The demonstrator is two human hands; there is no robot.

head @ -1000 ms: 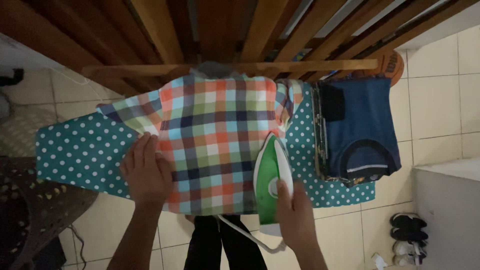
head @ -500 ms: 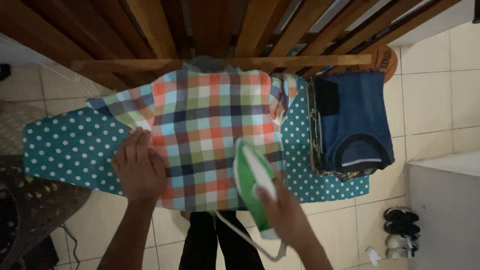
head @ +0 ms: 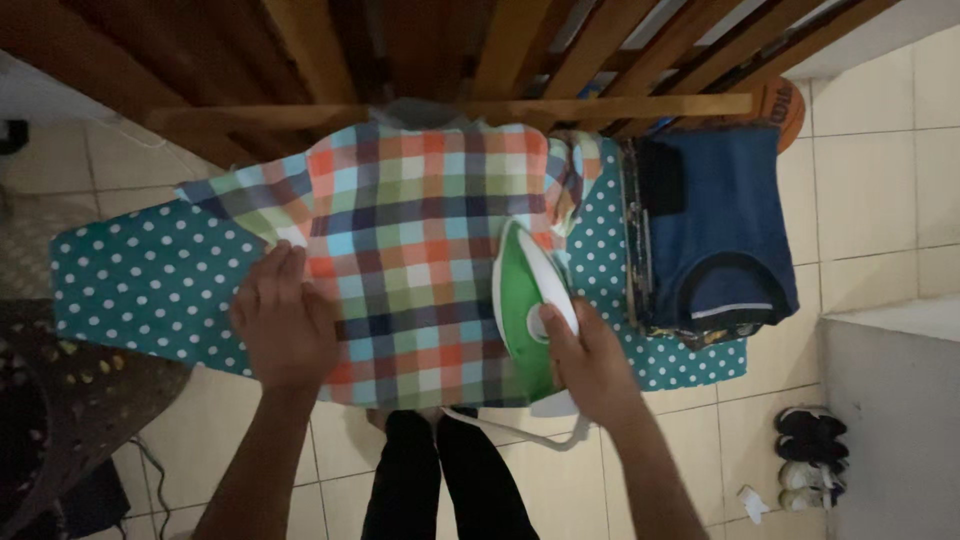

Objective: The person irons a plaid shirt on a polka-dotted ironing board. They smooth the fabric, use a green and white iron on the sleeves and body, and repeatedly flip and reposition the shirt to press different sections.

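On checked shirt (head: 420, 250), right hand (head: 590, 355) gripping iron (head: 530, 310)

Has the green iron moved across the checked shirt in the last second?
Yes. The green iron slid left, then back toward the shirt's right edge, ending farther up it.

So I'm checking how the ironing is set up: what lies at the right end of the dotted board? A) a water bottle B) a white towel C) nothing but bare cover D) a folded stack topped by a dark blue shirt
D: a folded stack topped by a dark blue shirt lies on the right end of the polka-dot board, beside the checked shirt.
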